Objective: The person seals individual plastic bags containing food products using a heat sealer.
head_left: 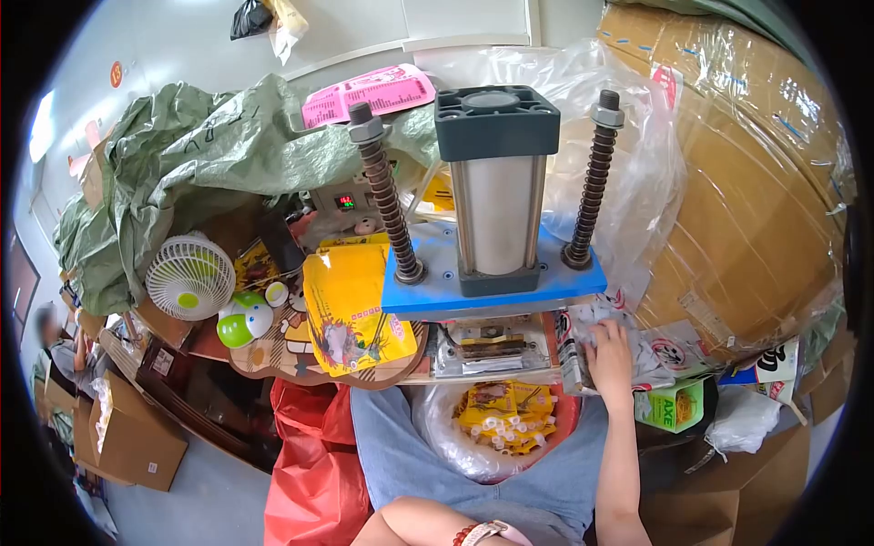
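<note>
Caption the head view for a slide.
Right hand on printed wrapping beside the press; yellow pouches in a red tub below.

Ltg: bright, diffuse; white glare patch (42,127) sat far L. Clear plastic (633,168) threw highlights. Shadows ran soft. Fisheye distort. bowed edges; corners went blk.

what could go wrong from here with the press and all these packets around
The right hand rests close beside the press's blue plate; fingers straying underneath might get pinched if it drops.

The large yellow packet lies near the table's front edge and could slide off if bumped.

The tub of small yellow pouches sits between the knees, so a leg shift might tip it.
</note>
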### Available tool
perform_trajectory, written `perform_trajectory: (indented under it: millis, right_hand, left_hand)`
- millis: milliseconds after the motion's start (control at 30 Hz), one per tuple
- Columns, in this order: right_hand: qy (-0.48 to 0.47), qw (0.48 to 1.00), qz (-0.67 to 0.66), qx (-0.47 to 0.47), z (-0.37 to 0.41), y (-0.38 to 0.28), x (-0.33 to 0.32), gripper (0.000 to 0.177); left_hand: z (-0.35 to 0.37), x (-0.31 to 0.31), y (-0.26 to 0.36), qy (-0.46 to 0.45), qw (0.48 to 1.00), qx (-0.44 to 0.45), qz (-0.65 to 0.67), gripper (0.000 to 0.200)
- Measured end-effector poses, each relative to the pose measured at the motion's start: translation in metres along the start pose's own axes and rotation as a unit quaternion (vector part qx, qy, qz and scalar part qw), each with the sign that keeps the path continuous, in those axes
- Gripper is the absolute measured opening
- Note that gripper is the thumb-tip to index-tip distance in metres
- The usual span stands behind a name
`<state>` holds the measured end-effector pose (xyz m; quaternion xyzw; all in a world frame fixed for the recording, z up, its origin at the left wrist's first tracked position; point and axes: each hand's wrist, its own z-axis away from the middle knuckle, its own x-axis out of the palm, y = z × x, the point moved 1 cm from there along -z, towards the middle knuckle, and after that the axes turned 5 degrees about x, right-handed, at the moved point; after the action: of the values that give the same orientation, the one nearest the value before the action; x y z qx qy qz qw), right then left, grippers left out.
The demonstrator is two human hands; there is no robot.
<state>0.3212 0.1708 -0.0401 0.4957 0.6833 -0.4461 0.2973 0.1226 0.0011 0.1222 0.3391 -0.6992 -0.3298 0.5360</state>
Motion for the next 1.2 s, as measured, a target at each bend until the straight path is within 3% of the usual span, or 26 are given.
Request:
perform_trajectory:
  millis: [33, 133, 267, 867, 967, 1100, 1200]
  right_hand:
    - [-0.017, 1.0, -0.008, 0.011, 0.0, 0.001, 0.001, 0.035]
    - [-0.018, 1.0, -0.021, 0.015, -0.002, 0.0, -0.001, 0.038]
    - [-0.032, 0.999, -0.011, 0.001, 0.0, 0.001, -0.003, 0.039]
    - [0.01, 0.999, -0.037, 0.009, -0.001, -0.001, 0.0, 0.026]
    - [0.047, 0.997, -0.05, -0.021, -0.002, -0.003, -0.004, 0.023]
    - [0.262, 0.935, -0.214, -0.108, 0.036, -0.014, -0.017, 0.033]
    - [0.059, 0.949, -0.223, -0.215, 0.098, -0.025, -0.002, 0.034]
  left_hand:
    - [0.01, -0.011, -0.009, 0.074, 0.993, 0.075, 0.047, 0.067]
    - [0.028, -0.038, -0.039, 0.242, 0.952, 0.163, 0.094, 0.067]
    - [0.038, -0.052, -0.059, 0.326, 0.919, 0.19, 0.114, 0.068]
    - [0.026, -0.064, -0.072, 0.303, 0.922, 0.182, 0.16, 0.071]
    - [0.026, -0.066, -0.071, 0.301, 0.922, 0.182, 0.161, 0.071]
    - [0.027, -0.069, -0.07, 0.293, 0.923, 0.181, 0.169, 0.072]
    - [0.027, -0.071, -0.068, 0.286, 0.924, 0.181, 0.177, 0.072]
